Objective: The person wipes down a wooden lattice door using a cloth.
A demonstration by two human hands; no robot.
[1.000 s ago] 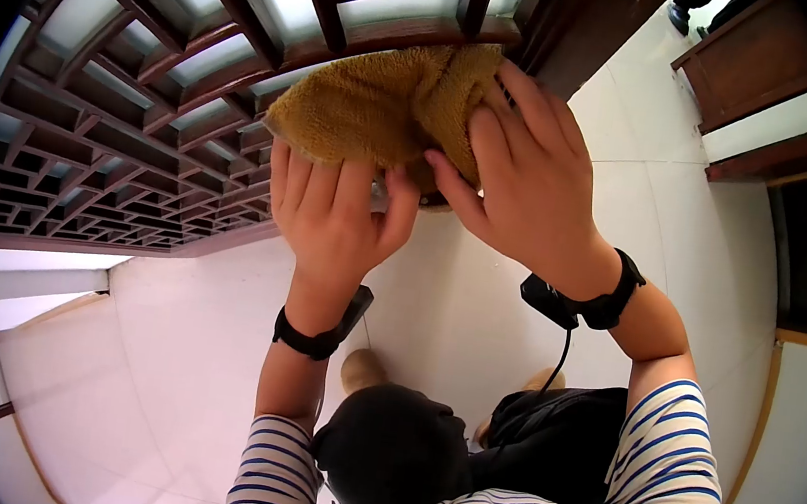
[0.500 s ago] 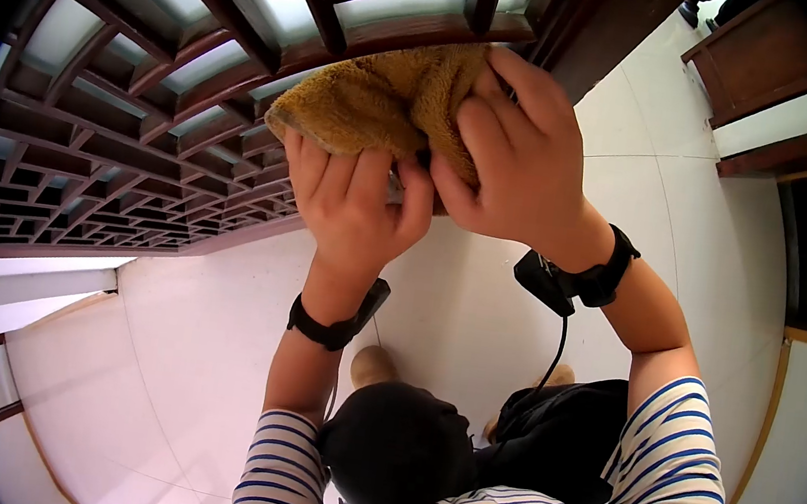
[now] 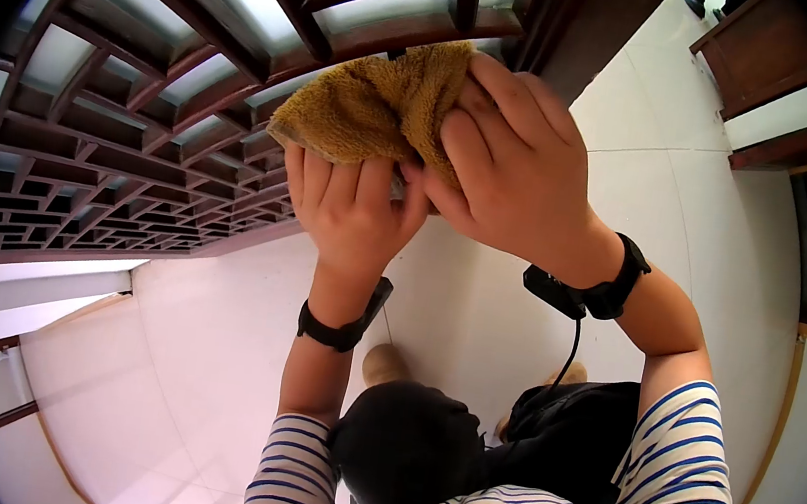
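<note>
A brown fuzzy cloth (image 3: 350, 110) is bunched up against the dark wooden lattice (image 3: 179, 109) at the upper middle of the head view. My left hand (image 3: 354, 201) grips its lower edge, the fingers curled behind the fabric. On the other side my right hand (image 3: 516, 155) pinches the cloth's right end close to the lattice's frame. The two hands nearly meet below the cloth. Part of the lattice bars and my fingertips are hidden behind the fabric.
Pale panes show between the lattice bars. Light floor tiles (image 3: 210, 349) lie below, with my shoes (image 3: 387, 364) on them. A dark wooden piece of furniture (image 3: 775, 56) stands at the upper right, near another person's feet (image 3: 694, 1). A black cable (image 3: 570, 353) hangs from my right wrist.
My right hand has shifted slightly left with its end of the cloth, drawing it nearer my left hand. The cloth looks a little more bunched. The view has shifted slightly.
</note>
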